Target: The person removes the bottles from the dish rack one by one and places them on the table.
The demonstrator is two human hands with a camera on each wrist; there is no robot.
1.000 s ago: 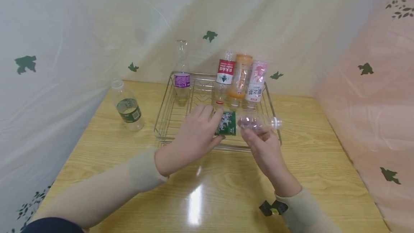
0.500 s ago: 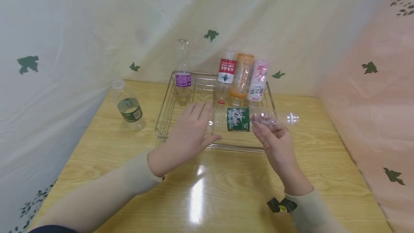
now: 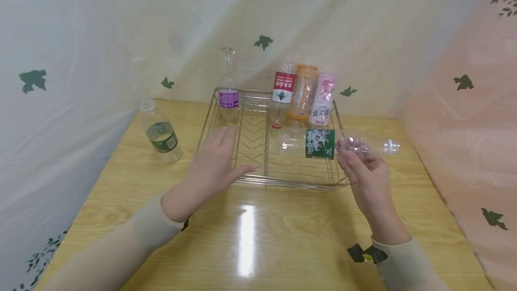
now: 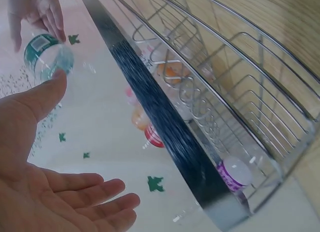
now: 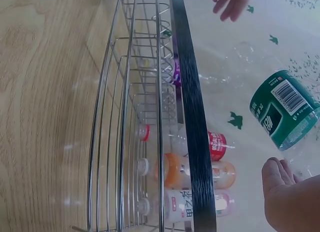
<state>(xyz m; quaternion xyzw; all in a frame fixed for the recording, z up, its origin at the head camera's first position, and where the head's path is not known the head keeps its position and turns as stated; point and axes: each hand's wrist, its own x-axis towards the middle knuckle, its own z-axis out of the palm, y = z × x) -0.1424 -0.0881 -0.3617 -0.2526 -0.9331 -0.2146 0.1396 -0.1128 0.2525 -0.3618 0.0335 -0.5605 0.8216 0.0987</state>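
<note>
My right hand (image 3: 367,178) pinches a clear plastic bottle (image 3: 320,143) with a green label, around its narrower part. The bottle lies level above the right half of the wire rack (image 3: 291,184), its white-ringed neck pointing right and its base toward the left hand. Over the rack's left part, my left hand (image 3: 214,160) has straight fingers and a spread thumb, touching no bottle. In the left wrist view the palm of the left hand (image 4: 60,187) faces the bottle across a gap. The right wrist view shows the bottle's barcode (image 5: 291,96) and part of the right hand.
Upside-down bottles lean in the rack's back: a purple-labelled bottle (image 3: 228,99) at left, a red-labelled bottle (image 3: 283,87), an orange bottle (image 3: 304,93) and a pink-and-white bottle (image 3: 323,100) at right. A green-labelled bottle (image 3: 162,137) stands on the table left of the rack. A curtain hangs behind.
My left hand has let go of the bottle's base end and moved left, its fingers now straight. My right hand has carried the bottle to the right.
</note>
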